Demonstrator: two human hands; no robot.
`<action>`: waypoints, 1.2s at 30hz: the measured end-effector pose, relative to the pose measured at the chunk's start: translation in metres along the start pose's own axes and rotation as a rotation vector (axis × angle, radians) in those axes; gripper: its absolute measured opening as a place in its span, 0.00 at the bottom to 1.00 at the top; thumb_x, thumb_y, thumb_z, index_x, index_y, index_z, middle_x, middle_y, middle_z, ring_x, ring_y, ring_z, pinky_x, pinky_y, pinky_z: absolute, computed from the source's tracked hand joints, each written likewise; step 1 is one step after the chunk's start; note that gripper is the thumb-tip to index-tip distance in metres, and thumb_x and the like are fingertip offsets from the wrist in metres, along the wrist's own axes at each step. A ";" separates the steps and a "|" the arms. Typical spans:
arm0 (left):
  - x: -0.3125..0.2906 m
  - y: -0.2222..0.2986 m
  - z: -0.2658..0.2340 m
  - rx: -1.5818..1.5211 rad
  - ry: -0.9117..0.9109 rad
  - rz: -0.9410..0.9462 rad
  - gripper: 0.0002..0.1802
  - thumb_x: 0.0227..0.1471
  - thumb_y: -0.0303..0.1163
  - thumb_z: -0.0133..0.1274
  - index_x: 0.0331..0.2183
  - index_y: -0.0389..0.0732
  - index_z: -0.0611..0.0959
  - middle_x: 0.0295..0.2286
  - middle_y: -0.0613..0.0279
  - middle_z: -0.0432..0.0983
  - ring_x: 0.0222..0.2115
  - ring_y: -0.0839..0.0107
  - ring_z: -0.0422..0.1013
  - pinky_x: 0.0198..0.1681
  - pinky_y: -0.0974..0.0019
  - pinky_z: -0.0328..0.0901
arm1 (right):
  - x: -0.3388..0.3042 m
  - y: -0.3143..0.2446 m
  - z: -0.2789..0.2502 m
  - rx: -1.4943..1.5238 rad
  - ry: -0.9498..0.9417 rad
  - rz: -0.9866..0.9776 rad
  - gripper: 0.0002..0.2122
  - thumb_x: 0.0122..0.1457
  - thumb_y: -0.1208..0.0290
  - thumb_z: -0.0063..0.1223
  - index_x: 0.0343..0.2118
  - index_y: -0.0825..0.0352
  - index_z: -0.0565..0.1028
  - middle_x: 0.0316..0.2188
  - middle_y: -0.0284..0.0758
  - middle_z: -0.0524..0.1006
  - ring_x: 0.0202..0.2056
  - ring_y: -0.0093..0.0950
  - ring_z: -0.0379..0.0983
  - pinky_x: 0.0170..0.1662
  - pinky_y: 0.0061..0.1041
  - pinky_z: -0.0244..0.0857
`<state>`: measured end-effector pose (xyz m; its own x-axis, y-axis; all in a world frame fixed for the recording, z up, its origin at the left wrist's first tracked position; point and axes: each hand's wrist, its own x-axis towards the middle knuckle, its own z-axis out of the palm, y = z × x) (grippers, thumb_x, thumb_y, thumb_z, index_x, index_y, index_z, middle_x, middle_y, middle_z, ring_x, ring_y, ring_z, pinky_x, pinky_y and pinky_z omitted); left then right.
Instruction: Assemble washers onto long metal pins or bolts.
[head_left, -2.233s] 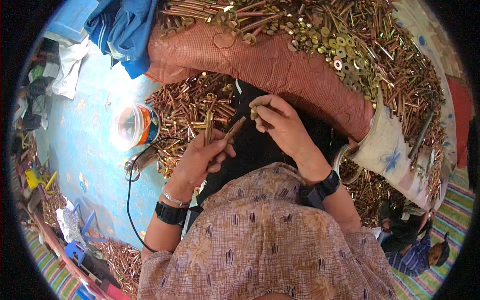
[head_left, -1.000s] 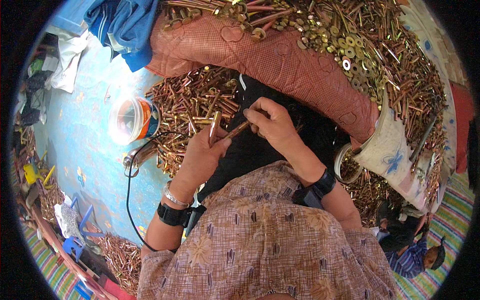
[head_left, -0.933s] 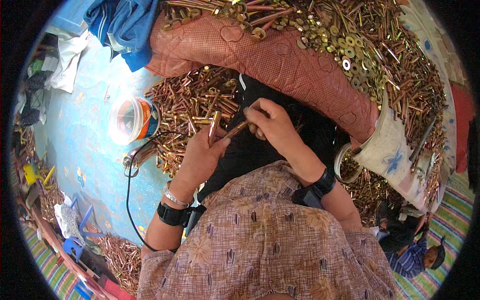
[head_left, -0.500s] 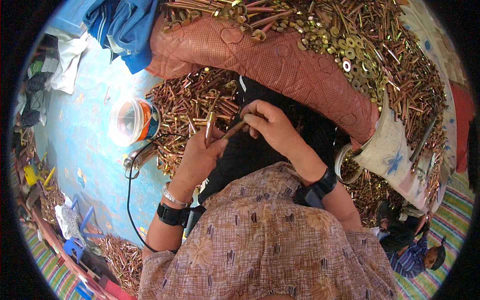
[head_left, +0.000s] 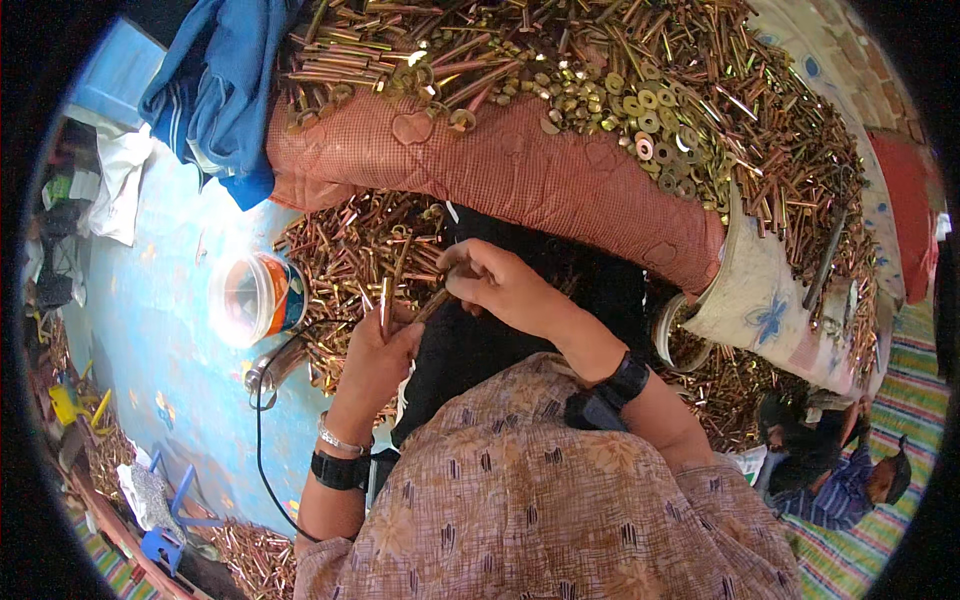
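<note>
My left hand (head_left: 375, 352) is closed around a shiny brass-coloured metal bolt (head_left: 386, 305) that stands up from the fingers. A second, duller bolt (head_left: 432, 304) slants from its thumb and fingertips toward my right hand (head_left: 505, 290). My right hand's fingers are bent and pinched at the far end of that second bolt, and they partly hide the end. Beyond both hands lies a heap of loose bolts (head_left: 345, 240). Dark cloth (head_left: 470, 350) is under the hands, over my lap.
A reddish quilted roll (head_left: 500, 160) curves across the far side, with washers (head_left: 650, 110), nuts and more bolts behind it. To the left stand a clear plastic tub (head_left: 240, 300) and a metal cup (head_left: 275, 375) on a blue sheet. A round container (head_left: 680, 335) sits at right. A person (head_left: 840, 490) is at lower right.
The view has shifted, so the surroundings sit lower in the picture. Both hands keep much the same hold, and the right fingers are slightly more curled at the bolt's end.
</note>
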<state>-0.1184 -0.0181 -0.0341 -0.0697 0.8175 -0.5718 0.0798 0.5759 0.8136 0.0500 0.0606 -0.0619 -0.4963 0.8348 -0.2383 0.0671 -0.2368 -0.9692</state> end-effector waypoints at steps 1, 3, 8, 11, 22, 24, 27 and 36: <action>0.000 0.000 -0.001 -0.021 -0.017 -0.018 0.06 0.47 0.27 0.50 0.25 0.35 0.72 0.14 0.71 0.63 0.13 0.82 0.57 0.16 0.76 0.52 | -0.001 -0.003 -0.002 -0.109 -0.023 0.013 0.11 0.55 0.67 0.49 0.21 0.68 0.67 0.12 0.30 0.66 0.15 0.18 0.62 0.19 0.21 0.56; 0.001 -0.001 0.001 -0.015 -0.026 -0.006 0.06 0.47 0.27 0.50 0.26 0.35 0.72 0.14 0.70 0.63 0.13 0.82 0.57 0.16 0.76 0.52 | -0.001 -0.008 -0.003 -0.216 -0.043 0.026 0.11 0.56 0.67 0.48 0.21 0.68 0.67 0.12 0.28 0.65 0.15 0.16 0.60 0.19 0.20 0.55; 0.004 0.000 0.005 0.147 0.098 0.125 0.07 0.48 0.27 0.50 0.29 0.34 0.73 0.17 0.68 0.67 0.14 0.81 0.59 0.16 0.75 0.54 | 0.006 -0.009 -0.005 -0.422 0.095 0.022 0.08 0.55 0.69 0.48 0.27 0.69 0.68 0.16 0.31 0.69 0.18 0.18 0.64 0.22 0.21 0.58; 0.019 -0.017 -0.009 -0.072 0.132 0.055 0.07 0.49 0.28 0.48 0.30 0.34 0.73 0.18 0.67 0.68 0.14 0.80 0.60 0.17 0.74 0.55 | 0.007 -0.032 -0.024 -0.468 0.374 -0.300 0.07 0.54 0.70 0.48 0.28 0.68 0.69 0.20 0.43 0.71 0.22 0.40 0.70 0.26 0.32 0.63; 0.069 -0.047 -0.049 -0.502 0.226 -0.064 0.08 0.53 0.31 0.45 0.35 0.38 0.74 0.25 0.65 0.73 0.21 0.76 0.70 0.15 0.78 0.58 | 0.056 -0.074 -0.098 -1.138 0.558 -0.300 0.09 0.50 0.77 0.48 0.36 0.67 0.70 0.33 0.47 0.72 0.34 0.46 0.69 0.34 0.40 0.63; 0.070 -0.049 -0.047 -0.627 0.254 -0.082 0.09 0.54 0.32 0.44 0.34 0.37 0.74 0.27 0.60 0.74 0.21 0.72 0.71 0.18 0.77 0.63 | 0.058 -0.072 -0.099 -1.186 0.546 -0.290 0.09 0.50 0.77 0.47 0.36 0.66 0.70 0.34 0.48 0.71 0.34 0.47 0.69 0.35 0.41 0.63; 0.072 -0.069 -0.058 -0.857 0.185 -0.262 0.09 0.55 0.34 0.45 0.31 0.39 0.74 0.28 0.60 0.74 0.22 0.72 0.70 0.20 0.76 0.63 | 0.058 -0.068 -0.097 -1.262 0.532 -0.313 0.09 0.50 0.78 0.47 0.37 0.65 0.69 0.34 0.47 0.69 0.34 0.49 0.68 0.34 0.41 0.64; 0.037 -0.045 -0.021 -0.682 -0.080 -0.184 0.15 0.56 0.38 0.40 0.42 0.40 0.72 0.24 0.67 0.65 0.21 0.79 0.61 0.21 0.77 0.58 | 0.038 -0.067 -0.077 -1.037 0.577 -0.533 0.08 0.50 0.78 0.49 0.35 0.66 0.68 0.30 0.44 0.70 0.33 0.47 0.68 0.36 0.37 0.63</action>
<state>-0.1456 -0.0141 -0.0898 0.0531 0.7212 -0.6907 -0.5684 0.5905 0.5729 0.0934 0.1469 -0.0113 -0.2447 0.8601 0.4477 0.7406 0.4638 -0.4863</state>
